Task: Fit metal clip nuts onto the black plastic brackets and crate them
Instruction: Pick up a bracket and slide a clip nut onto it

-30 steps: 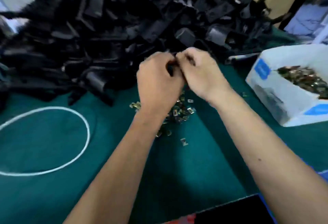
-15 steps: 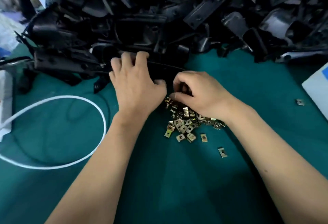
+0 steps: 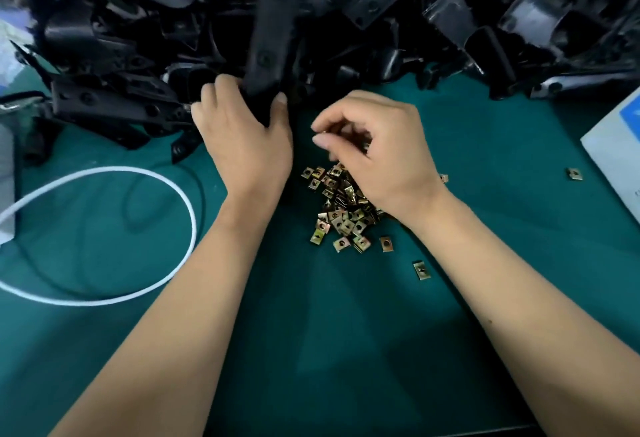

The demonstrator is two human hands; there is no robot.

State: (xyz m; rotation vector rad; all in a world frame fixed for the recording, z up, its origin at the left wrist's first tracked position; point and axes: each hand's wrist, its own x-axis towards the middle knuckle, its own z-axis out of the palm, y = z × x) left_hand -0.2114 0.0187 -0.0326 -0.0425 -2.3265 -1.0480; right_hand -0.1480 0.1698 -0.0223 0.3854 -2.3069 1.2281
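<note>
My left hand (image 3: 242, 135) grips the near end of a long black plastic bracket (image 3: 272, 31) that stands tilted up against the big heap of black brackets (image 3: 450, 14) across the back of the table. My right hand (image 3: 377, 152) hovers over a small pile of brass-coloured metal clip nuts (image 3: 341, 211) on the green mat, its thumb and forefinger pinching one clip nut (image 3: 323, 131), mostly hidden by the fingers. Part of the pile lies under my right palm.
A white cable loop (image 3: 149, 177) lies on the green mat (image 3: 311, 350) at the left. Loose clip nuts (image 3: 419, 269) and a stray nut (image 3: 575, 173) lie to the right. A white cardboard box (image 3: 613, 145) sits at the right edge.
My left hand has taken hold of a long bracket and lifted its end out of the heap. My right hand has risen from the clip-nut pile with a nut pinched in its fingers.
</note>
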